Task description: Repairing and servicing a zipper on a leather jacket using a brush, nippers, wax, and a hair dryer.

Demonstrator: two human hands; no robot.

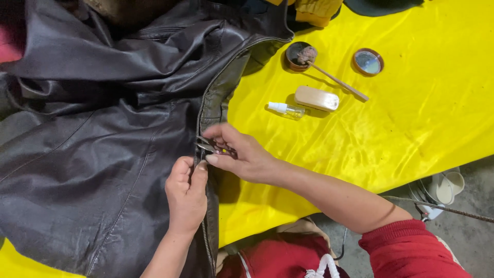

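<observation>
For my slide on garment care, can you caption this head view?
Two bare hands, left hand and right hand, work the zipper slider of a dark leather jacket on yellow cloth.

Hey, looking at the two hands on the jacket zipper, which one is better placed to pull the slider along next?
Probably the right hand: its fingertips already pinch the zipper pull. The left hand grips the leather jacket edge just below, bracing the zipper track, so it looks better suited to hold.

Bare yellow cloth (411, 128) lies open right of the hands. Farther up, a spray bottle (286, 109), wooden brush (317, 98), open tin (300, 55) with stick (337, 81), and lid (367, 62) block passage. The leather jacket (92, 154) fills the left.
</observation>
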